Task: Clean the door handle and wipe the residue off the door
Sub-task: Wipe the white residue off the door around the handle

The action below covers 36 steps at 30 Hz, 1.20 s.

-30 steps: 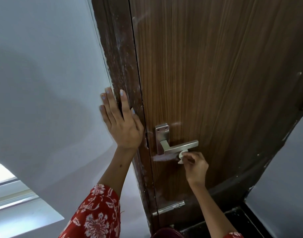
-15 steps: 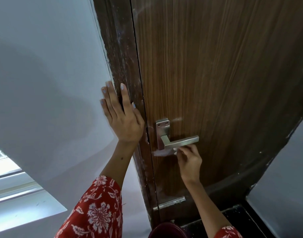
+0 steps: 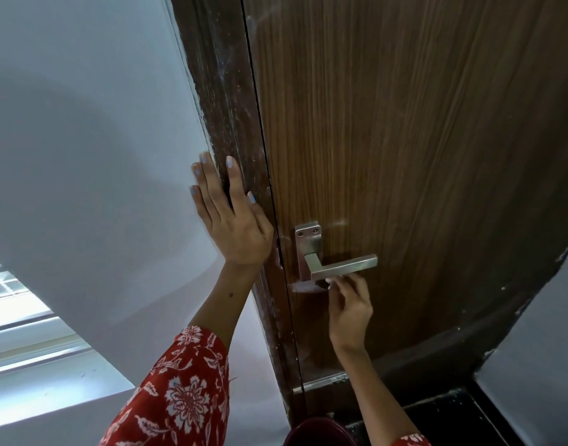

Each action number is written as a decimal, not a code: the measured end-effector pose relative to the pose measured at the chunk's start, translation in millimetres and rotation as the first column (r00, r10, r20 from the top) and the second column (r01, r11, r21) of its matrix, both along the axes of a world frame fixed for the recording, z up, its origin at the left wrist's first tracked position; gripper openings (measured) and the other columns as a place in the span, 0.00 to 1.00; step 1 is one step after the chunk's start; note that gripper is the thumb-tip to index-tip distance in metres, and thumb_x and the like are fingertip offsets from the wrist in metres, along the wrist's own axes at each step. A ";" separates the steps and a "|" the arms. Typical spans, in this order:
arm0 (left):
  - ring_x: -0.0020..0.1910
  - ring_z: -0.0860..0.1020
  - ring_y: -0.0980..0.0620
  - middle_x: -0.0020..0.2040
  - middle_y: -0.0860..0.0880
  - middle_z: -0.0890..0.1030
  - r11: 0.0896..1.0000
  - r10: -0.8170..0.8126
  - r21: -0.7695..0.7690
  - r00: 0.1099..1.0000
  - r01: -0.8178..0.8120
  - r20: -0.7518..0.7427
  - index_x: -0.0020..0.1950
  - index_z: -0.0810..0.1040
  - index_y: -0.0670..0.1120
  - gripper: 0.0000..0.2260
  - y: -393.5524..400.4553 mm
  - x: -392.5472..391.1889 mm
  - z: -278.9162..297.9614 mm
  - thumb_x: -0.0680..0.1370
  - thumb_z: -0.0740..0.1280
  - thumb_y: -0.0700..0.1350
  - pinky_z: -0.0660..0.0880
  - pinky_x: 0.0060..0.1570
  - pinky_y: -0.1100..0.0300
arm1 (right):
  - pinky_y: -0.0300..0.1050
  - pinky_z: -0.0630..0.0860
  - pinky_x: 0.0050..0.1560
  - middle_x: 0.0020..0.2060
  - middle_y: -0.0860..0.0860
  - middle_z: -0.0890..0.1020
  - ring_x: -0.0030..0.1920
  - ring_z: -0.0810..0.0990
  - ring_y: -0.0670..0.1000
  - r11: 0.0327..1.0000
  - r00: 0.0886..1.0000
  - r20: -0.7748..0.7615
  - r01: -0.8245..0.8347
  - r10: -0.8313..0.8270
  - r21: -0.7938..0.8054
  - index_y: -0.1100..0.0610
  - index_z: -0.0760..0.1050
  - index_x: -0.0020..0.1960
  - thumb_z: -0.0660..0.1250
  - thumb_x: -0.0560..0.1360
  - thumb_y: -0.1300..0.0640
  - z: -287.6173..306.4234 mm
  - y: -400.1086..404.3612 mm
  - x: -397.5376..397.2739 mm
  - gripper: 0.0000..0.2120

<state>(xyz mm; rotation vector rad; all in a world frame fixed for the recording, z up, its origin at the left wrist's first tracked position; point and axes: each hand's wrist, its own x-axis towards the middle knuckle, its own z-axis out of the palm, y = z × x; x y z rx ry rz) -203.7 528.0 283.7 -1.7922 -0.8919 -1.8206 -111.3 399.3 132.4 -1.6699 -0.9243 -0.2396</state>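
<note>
At about 9 o'clock from the handle, the left hand (image 3: 234,226) lies flat with fingers straight and spread, palm pressed across the seam of wall (image 3: 83,156) and door frame (image 3: 231,123); it holds nothing and looks to be a brace.

The handle (image 3: 342,267) sits on the door (image 3: 405,156), its lever's long axis running roughly level from the plate (image 3: 307,239) toward 3 o'clock.

A whitish residue (image 3: 303,287) smears the door just under the plate, at about 7 o'clock from the lever.

The right hand (image 3: 348,304) is the nearer one, right below the lever at 6 o'clock, fingers (image 3: 340,283) curled up to its underside. I cannot tell whether they pinch a cloth.

From that hand the residue lies at roughly 10 o'clock, just beside the fingertips, so the coming wipe probably runs leftward.
</note>
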 end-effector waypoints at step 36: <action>0.72 0.62 0.37 0.70 0.33 0.68 0.999 0.024 0.037 0.999 -0.023 -0.040 0.73 0.62 0.41 0.21 7.4 -5.4 -8.1 0.79 0.56 0.40 0.53 0.75 0.50 | 0.46 0.76 0.58 0.58 0.54 0.72 0.58 0.74 0.53 0.993 0.997 -0.080 -0.005 0.014 0.114 0.57 0.76 0.58 0.66 0.71 0.70 -20.1 13.2 -41.1 0.17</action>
